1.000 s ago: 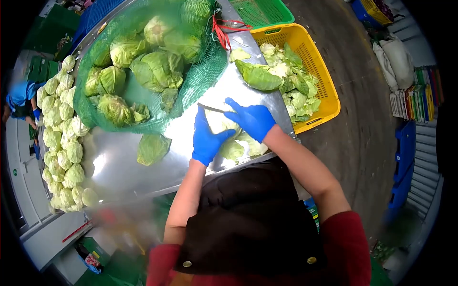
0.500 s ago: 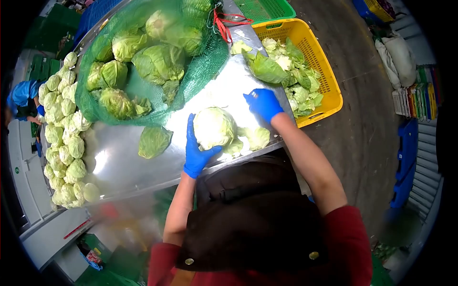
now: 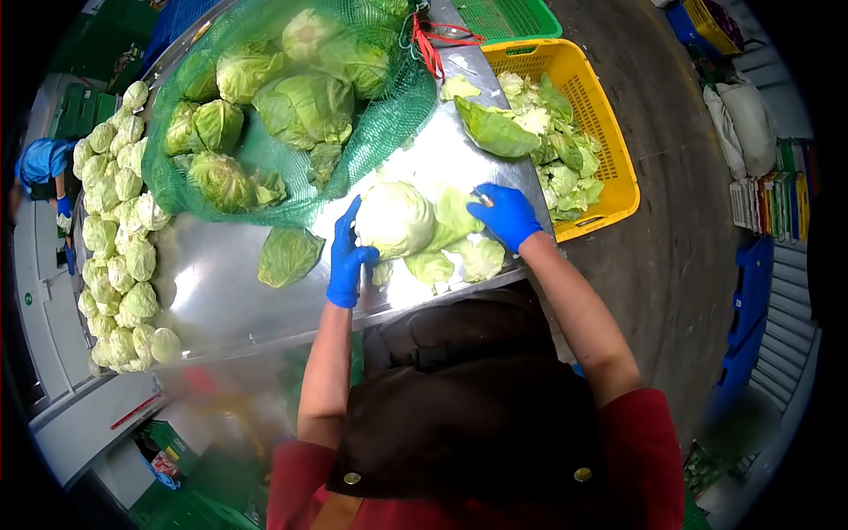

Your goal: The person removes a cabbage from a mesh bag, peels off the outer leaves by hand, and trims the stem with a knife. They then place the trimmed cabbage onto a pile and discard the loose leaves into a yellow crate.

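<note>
I have the pale cabbage (image 3: 395,219) on the bench (image 3: 221,287), near its front edge, with the left hand (image 3: 347,256) against its left side. That grip is wide, fingers and thumb spread rather than wrapped round. The right hand (image 3: 511,216) reaches a pale leaf (image 3: 454,217) at the cabbage's other side. Its fingers are curled, but from here I can't tell whether that grip pinches the leaf or holds the small object (image 3: 483,200) glinting there. If that object is sharp, a slip toward the left fingers is my worry. The metal looks slick, so a hard tug could roll the cabbage out of such a light hold.

Loose leaves (image 3: 481,259) lie just beside it and could make its footing slide. Behind, the green net (image 3: 389,146) with more cabbages might snag a finger. To the right, a large green leaf (image 3: 495,131) by the yellow crate (image 3: 611,119) could fall if nudged.
</note>
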The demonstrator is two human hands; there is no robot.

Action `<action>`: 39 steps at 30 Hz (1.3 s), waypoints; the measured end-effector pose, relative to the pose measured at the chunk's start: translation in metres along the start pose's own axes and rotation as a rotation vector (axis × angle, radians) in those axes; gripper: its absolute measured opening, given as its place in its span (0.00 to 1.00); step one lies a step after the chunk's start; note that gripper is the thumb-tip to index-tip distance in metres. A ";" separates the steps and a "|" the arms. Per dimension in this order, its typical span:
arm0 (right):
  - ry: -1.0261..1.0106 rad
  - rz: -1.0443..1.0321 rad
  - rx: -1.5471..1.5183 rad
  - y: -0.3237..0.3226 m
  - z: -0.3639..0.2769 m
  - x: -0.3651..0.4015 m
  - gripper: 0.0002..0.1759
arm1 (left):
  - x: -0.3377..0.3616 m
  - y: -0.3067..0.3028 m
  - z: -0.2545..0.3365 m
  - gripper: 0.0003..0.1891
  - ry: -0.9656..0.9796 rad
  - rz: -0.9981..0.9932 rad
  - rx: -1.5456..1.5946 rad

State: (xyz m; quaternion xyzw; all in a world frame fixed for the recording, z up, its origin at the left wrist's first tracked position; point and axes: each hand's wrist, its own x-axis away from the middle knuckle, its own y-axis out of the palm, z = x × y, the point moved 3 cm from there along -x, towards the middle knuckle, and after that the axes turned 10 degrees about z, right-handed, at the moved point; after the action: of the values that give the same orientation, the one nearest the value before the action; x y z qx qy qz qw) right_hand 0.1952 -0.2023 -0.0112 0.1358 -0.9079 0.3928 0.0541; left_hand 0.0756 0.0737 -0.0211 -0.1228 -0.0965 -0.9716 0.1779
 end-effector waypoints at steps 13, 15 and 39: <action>-0.005 -0.140 -0.490 0.014 -0.038 -0.010 0.29 | 0.044 0.089 0.035 0.49 0.316 0.121 -0.482; -0.018 -0.030 -0.272 0.009 -0.043 0.004 0.29 | 0.030 0.099 0.027 0.66 0.417 0.164 -0.781; 0.030 -0.051 -0.098 0.015 -0.032 -0.047 0.33 | 0.026 0.062 0.032 0.62 0.259 -0.028 -0.539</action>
State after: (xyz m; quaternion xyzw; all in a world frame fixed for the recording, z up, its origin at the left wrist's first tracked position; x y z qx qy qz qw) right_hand 0.2355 -0.1599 -0.0091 0.1502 -0.9213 0.3485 0.0842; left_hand 0.0813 0.0162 0.0252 -0.0395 0.1869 -0.9721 0.1362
